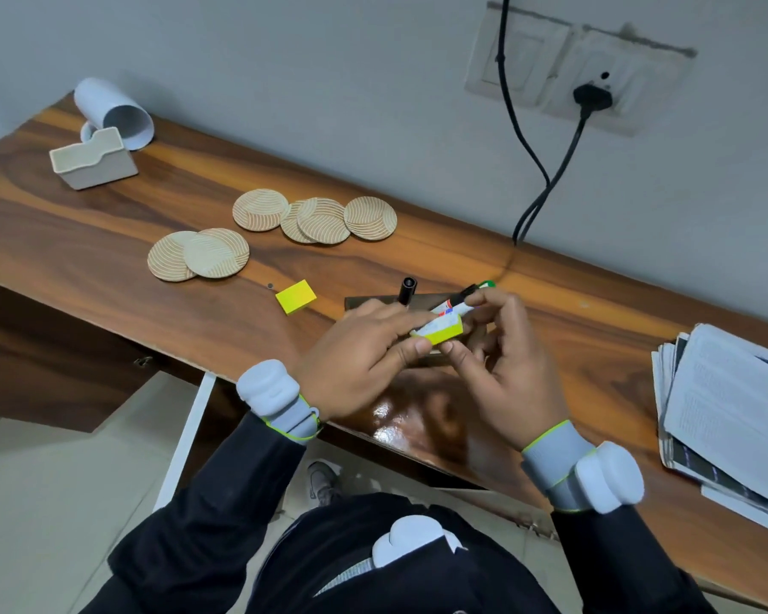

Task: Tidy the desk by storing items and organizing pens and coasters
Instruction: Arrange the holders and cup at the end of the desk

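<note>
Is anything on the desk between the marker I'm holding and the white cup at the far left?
Yes. From the marker in the right hand, scattered coasters lie along that line, and the ribbed holder sits directly before the mouth of the tipped cup.

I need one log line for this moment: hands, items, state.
left hand: holds yellow note pad | right hand: pinches marker | coasters: loose on desk | white cup: lying on side

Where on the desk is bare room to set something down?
Bare wood lies between the coaster holder and the coasters, and between the right hand and the newspapers. Crowded around the left hand: black pen, loose yellow pad.
</note>
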Demonstrator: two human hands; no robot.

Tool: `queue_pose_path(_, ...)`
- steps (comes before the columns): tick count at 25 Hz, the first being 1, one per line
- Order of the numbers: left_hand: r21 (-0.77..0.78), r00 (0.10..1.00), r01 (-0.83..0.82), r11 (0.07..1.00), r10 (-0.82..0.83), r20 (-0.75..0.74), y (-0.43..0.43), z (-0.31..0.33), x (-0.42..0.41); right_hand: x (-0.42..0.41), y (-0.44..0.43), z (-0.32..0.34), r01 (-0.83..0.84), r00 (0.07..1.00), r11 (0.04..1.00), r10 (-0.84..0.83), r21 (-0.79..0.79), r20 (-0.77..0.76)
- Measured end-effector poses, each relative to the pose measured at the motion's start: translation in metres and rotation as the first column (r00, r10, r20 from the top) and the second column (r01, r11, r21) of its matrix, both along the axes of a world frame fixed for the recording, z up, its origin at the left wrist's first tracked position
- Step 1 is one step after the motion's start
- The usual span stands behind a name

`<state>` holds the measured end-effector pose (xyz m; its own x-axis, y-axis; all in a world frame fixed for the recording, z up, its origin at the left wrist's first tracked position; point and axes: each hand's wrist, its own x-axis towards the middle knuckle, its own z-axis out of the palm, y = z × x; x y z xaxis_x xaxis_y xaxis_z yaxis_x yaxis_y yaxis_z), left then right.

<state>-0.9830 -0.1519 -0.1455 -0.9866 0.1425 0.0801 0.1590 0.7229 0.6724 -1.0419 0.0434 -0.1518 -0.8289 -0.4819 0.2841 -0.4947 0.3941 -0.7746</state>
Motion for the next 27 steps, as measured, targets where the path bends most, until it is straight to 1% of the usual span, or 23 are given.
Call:
queue_pose_path(2, 0.002, 0.999, 0.026, 1.0, -0.026, 0.025, 0.008, -0.008, 0.007, 0.005, 0.011, -0.008, -0.024, 0.999, 0.997, 0.027, 0.074, -0.031)
queue_pose_path(4, 0.032, 1.0, 0.003, 0.999, -0.004, 0.024, 0.009, -0.015, 0.009, 0.008, 0.021, -0.016, -0.007, 1.0, 0.992, 0.007, 0.129, -0.002)
queue_pose_path(7, 0.046, 0.989, -0.12, 0.992, 0.124, -0.083, -0.001, -0.017, 0.008, 0.01, 0.028, -0.022, 0.065, 0.997, 0.981, -0.071, 0.184, 0.025)
queue_pose_path(9, 0.047, 0.96, -0.225, 0.973, 0.23, -0.161, -0.013, -0.019, 0.003, 0.006, 0.028, -0.023, 0.126, 0.992, 0.962, -0.13, 0.24, -0.001)
queue_pose_path(10, 0.052, 0.944, -0.273, 0.961, 0.278, -0.175, -0.019, -0.02, 0.003, 0.004, 0.027, -0.021, 0.144, 0.989, 0.954, -0.145, 0.262, -0.019)
queue_pose_path(12, 0.049, 0.934, -0.327, 0.944, 0.33, -0.136, -0.032, -0.024, 0.002, -0.001, 0.022, -0.02, 0.164, 0.987, 0.938, -0.157, 0.307, -0.048)
queue_pose_path(15, 0.071, 0.933, -0.354, 0.932, 0.357, -0.037, -0.05, -0.035, 0.005, -0.004, 0.008, -0.02, 0.165, 0.986, 0.919, -0.142, 0.357, -0.091)
queue_pose_path(18, 0.146, 0.936, -0.35, 0.925, 0.35, 0.026, -0.064, -0.048, 0.005, -0.006, -0.007, -0.027, 0.151, 0.989, 0.886, -0.133, 0.438, -0.072)
queue_pose_path(19, 0.138, 0.935, -0.354, 0.925, 0.352, 0.039, -0.07, -0.054, 0.004, -0.005, -0.012, -0.03, 0.15, 0.989, 0.873, -0.137, 0.464, -0.062)
queue_pose_path(20, 0.096, 0.929, -0.37, 0.924, 0.368, 0.042, -0.074, -0.061, 0.004, -0.003, -0.015, -0.032, 0.154, 0.988, 0.861, -0.144, 0.485, -0.058)
queue_pose_path(22, -0.069, 0.901, -0.425, 0.903, 0.429, 0.06, -0.084, -0.074, 0.0, 0.0, -0.022, -0.037, 0.176, 0.984, 0.837, -0.172, 0.518, -0.057)
queue_pose_path(24, -0.206, 0.871, -0.445, 0.871, 0.475, 0.126, -0.092, -0.089, -0.007, -0.001, -0.028, -0.042, 0.208, 0.976, 0.819, -0.214, 0.535, -0.051)
queue_pose_path(25, -0.252, 0.865, -0.443, 0.86, 0.485, 0.133, -0.092, -0.095, -0.008, 0.0, -0.029, -0.042, 0.215, 0.973, 0.814, -0.226, 0.54, -0.048)
queue_pose_path(27, -0.309, 0.863, -0.46, 0.832, 0.501, 0.067, -0.093, -0.105, -0.011, -0.001, -0.033, -0.042, 0.235, 0.967, 0.81, -0.25, 0.538, -0.047)
